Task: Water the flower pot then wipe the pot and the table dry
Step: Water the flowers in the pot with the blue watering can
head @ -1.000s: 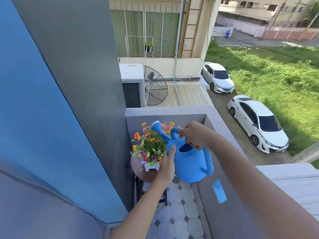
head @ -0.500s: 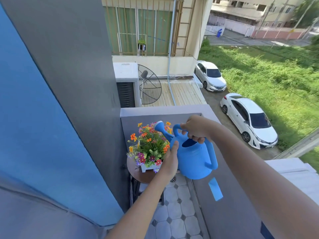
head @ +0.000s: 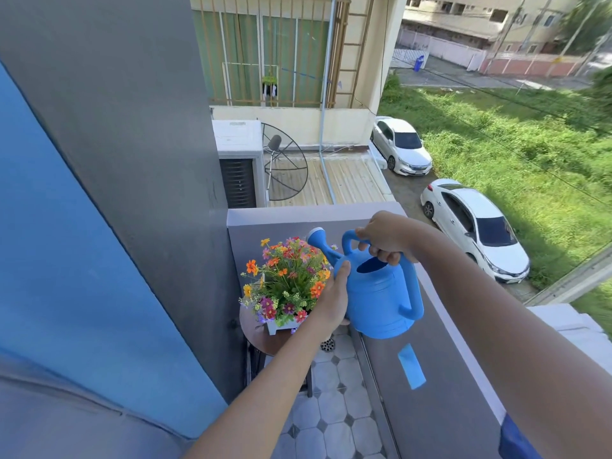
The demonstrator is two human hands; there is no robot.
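Two hands carry the blue watering can [head: 381, 296]. From the left: the flower pot [head: 281, 324] stands on the round table [head: 265, 341]; my left hand [head: 332, 301] presses flat on the can; my right hand [head: 385, 238] clamps its top handle. The spout [head: 319, 241] points left, above the flowers.

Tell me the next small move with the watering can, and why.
Probably tip the spout lower. The right hand grips the top handle of the watering can, the left hand steadies its side, and the spout, angled upward over the flowers, shows no visible stream.
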